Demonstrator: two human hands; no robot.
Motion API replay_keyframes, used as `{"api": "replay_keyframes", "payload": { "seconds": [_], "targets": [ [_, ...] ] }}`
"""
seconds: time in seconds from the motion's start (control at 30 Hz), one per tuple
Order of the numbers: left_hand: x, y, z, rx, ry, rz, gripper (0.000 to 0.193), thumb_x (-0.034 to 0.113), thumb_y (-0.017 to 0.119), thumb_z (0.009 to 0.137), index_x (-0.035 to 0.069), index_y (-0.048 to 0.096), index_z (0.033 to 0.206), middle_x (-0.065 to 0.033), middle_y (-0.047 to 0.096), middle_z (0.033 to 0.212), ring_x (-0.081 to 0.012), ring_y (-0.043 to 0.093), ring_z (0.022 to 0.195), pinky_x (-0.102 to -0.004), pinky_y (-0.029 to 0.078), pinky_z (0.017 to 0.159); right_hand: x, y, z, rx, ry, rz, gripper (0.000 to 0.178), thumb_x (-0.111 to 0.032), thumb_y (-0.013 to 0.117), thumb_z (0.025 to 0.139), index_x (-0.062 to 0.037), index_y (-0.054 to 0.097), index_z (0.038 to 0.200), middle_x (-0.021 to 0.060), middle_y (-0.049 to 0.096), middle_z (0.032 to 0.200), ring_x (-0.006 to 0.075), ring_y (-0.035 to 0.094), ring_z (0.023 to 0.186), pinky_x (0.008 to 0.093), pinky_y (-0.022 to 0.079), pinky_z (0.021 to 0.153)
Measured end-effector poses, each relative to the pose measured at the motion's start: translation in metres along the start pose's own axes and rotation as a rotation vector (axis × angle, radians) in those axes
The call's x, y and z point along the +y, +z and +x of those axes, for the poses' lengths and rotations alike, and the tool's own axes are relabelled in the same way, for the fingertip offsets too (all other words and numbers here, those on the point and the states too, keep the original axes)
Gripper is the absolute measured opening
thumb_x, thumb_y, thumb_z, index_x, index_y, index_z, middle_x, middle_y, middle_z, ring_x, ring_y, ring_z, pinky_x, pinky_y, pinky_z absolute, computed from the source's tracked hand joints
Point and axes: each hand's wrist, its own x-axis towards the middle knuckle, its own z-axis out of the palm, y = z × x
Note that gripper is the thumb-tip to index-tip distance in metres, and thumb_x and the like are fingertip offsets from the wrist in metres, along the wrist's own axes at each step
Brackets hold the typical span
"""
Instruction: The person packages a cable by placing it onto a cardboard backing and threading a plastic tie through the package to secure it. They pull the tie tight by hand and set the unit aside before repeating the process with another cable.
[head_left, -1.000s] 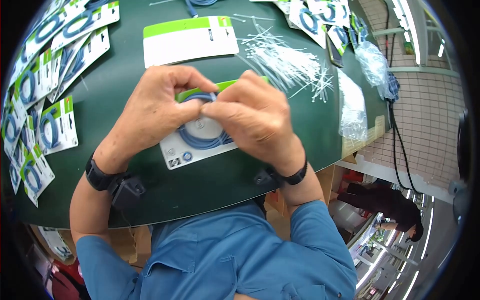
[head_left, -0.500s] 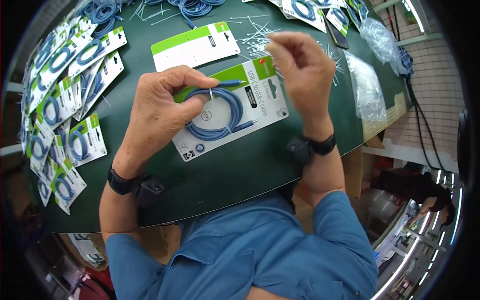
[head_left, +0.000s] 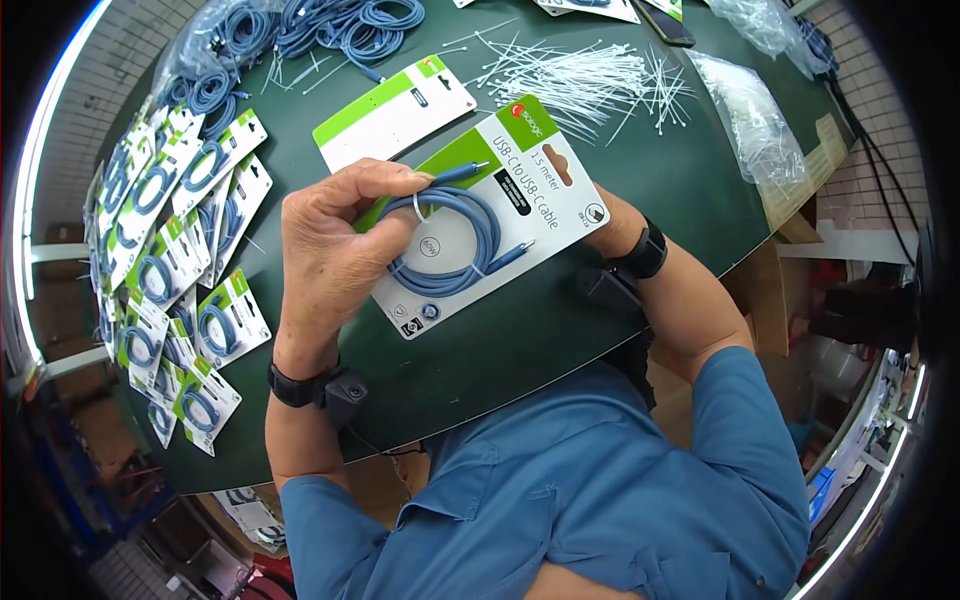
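Note:
A coiled blue cable (head_left: 490,235) with metal-tipped plugs lies against a green and white hanging card (head_left: 545,200). My left hand (head_left: 340,230) pinches the coil at its upper left, thumb and forefinger beside a white cable tie (head_left: 418,208). A second tie holds the coil at its lower right. The card is tilted, its hang-hole end toward the upper right. My right hand (head_left: 617,228) is behind the card's right end, with its fingers hidden. Just beyond lies another green and white card (head_left: 380,125), with no cable showing on it.
Many carded cables (head_left: 205,240) overlap in a pile along the left. Loose blue cables (head_left: 350,30) are bunched at the far side. White cable ties (head_left: 580,80) are scattered across the far middle, beside a clear plastic bag (head_left: 745,120) and a dark phone (head_left: 668,25).
My right hand has come down from above the card to behind its right end. The cable and card sit slightly further right in the view, which has shifted too. My left hand keeps its pinch.

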Motion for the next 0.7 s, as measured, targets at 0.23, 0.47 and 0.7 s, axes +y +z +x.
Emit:
{"api": "replay_keyframes", "payload": {
  "seconds": [0.23,0.47,0.7],
  "targets": [
    [-0.004,0.004,0.000,-0.012,-0.010,-0.012,0.030,-0.015,0.065,0.080,-0.002,0.079,0.103,-0.0076,0.075,0.104,-0.0131,0.071,0.097,-0.0254,0.056,0.091,0.006,0.009,0.004,0.111,-0.043,0.107,0.050,-0.029,0.064,0.103,-0.0049,0.052,0.146,0.0131,0.065,0.136,0.0206,0.070,0.113,0.0307,0.061,0.088],
    [0.000,0.012,-0.004,-0.089,0.034,0.075,0.033,-0.014,0.066,0.081,0.000,0.077,0.109,-0.0069,0.074,0.102,-0.0131,0.070,0.096,-0.0261,0.056,0.089,-0.022,-0.007,0.045,-0.088,-0.194,-0.676,0.020,-0.018,0.074,0.088,-0.0022,0.067,0.099,0.0097,0.068,0.098,0.0182,0.066,0.081,0.0294,0.053,0.069],
    [0.002,0.007,0.006,-0.273,0.300,0.566,0.051,-0.014,0.069,0.071,0.007,0.076,0.117,-0.0085,0.072,0.096,-0.0225,0.070,0.088,-0.0330,0.056,0.079,-0.024,-0.008,0.041,0.047,0.008,-0.666,0.005,-0.007,0.067,0.082,-0.0021,0.065,0.083,0.0052,0.064,0.079,0.0140,0.059,0.069,0.0281,0.049,0.064]
  ]
}}
